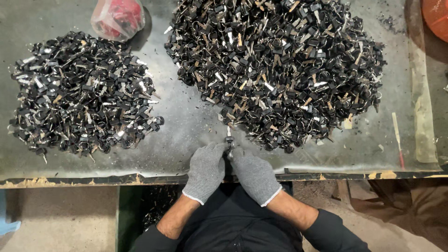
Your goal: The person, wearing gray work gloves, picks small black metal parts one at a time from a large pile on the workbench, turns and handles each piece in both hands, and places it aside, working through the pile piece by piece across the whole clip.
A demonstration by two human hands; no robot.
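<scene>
A single small key [228, 138] with a black head and a pale metal blade is held between the two gloved hands at the near edge of the table [186, 140], just in front of the larger pile. The blade is pointed away from the person, and the black head is pinched at the fingertips. The left hand [205, 169] and the right hand [254, 173] are both covered by grey knitted gloves and are brought together so that their fingertips meet around the key; both are closed on it, though exactly which fingers press it cannot be told.

Two heaps of the same black-headed keys are spread on the table. The large pile [277, 70] is set straight ahead and slightly to the right, and the smaller pile [84, 93] is set well apart to the left. A clear plastic bag [118, 17] with red contents is laid at the far edge between them.

The tabletop is seen to be a dull grey-green sheet, scuffed and dusted with fine dark shavings, with a worn, chipped front edge. A thin red-tipped stick [397, 140] is laid near the right side. Below the table, a bare concrete floor [56, 219] is visible.
</scene>
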